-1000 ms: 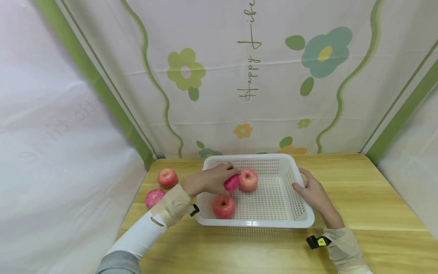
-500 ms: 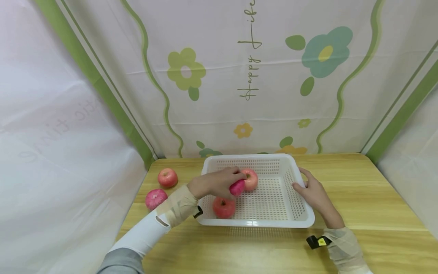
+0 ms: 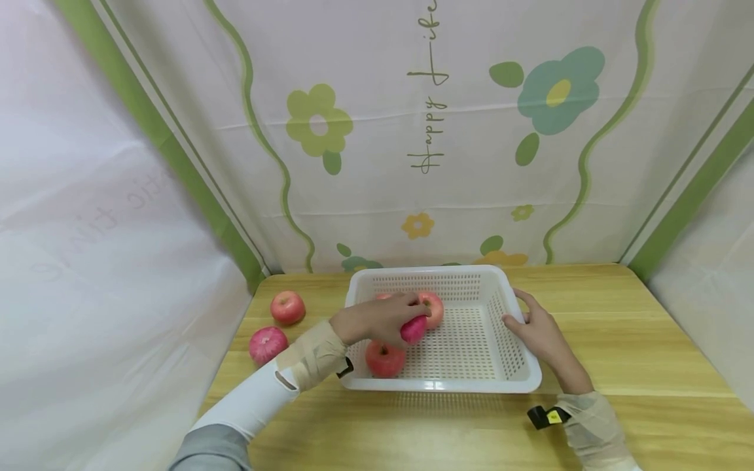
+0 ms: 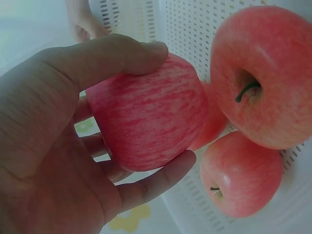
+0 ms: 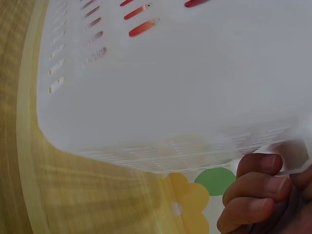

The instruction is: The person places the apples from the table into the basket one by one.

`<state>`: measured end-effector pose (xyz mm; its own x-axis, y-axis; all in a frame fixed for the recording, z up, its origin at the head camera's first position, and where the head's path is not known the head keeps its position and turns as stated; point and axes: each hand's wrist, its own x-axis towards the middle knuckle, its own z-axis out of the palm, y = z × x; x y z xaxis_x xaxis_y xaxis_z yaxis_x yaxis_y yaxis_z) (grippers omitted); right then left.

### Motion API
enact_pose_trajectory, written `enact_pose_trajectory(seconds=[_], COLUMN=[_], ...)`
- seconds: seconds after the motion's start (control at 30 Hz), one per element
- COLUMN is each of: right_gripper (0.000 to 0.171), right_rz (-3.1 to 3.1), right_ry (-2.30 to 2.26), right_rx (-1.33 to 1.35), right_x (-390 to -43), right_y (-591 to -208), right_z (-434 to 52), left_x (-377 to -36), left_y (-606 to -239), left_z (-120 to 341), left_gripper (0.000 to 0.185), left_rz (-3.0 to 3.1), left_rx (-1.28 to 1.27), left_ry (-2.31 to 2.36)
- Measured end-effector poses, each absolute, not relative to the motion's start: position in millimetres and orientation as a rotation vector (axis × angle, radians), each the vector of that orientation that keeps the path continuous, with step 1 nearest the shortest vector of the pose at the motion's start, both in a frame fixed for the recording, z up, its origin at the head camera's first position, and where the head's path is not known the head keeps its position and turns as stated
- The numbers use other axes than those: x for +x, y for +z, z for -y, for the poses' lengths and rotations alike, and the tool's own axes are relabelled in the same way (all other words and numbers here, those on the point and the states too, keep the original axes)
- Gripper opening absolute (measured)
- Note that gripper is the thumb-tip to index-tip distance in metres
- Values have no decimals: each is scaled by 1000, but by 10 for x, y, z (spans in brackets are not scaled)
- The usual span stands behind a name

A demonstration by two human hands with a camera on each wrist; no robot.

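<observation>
My left hand (image 3: 385, 317) grips a deep pink, streaked apple (image 4: 151, 112) over the left half of a white perforated plastic basket (image 3: 495, 384). Its thumb lies on one side of the fruit and the fingers curl round the other. Inside the basket, a red apple (image 3: 385, 360) sits at the front left and a paler one (image 3: 434, 309) farther back. A third apple (image 3: 383, 296) is mostly hidden behind the left hand. On the basket's right rim, my right hand (image 3: 538, 330) holds on with curled fingers, the thumb over the edge.
Left of the basket, a red apple (image 3: 287, 307) and a pink streaked apple (image 3: 268, 345) lie on the wooden table (image 3: 636, 340). A white curtain (image 3: 377, 190) printed with flowers hangs behind the table, with more white cloth at both sides.
My left hand has moved slightly right and toward the front of the basket, carrying the pink apple. The right hand and the basket look unmoved.
</observation>
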<state>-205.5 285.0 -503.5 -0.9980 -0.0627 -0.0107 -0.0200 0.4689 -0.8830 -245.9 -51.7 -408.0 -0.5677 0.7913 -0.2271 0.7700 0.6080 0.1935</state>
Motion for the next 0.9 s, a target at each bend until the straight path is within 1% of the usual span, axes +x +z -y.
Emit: enact_pose_trajectory(seconds=[0.23, 0.5, 0.63, 0.9], right_gripper=[79, 79, 78, 79], right_rz=[-2654, -2653, -2654, -2650], right_ry=[-1601, -1608, -1613, -1619], right_rx=[-69, -72, -62, -73], right_x=[-2042, -2045, -2043, -2045], right_y=[-5030, -5029, -5030, -5031], right_z=[-2837, -2838, -2827, -2828], left_x=[-2460, -2491, -2509, -2512], left_y=[-4131, -4198, -4239, -4275], left_z=[471, 415, 385, 335], left_gripper=[61, 51, 52, 54], left_rz=[-2551, -2551, -2559, -2554], left_rx=[1288, 1380, 1423, 1423], left_ry=[62, 7, -27, -95])
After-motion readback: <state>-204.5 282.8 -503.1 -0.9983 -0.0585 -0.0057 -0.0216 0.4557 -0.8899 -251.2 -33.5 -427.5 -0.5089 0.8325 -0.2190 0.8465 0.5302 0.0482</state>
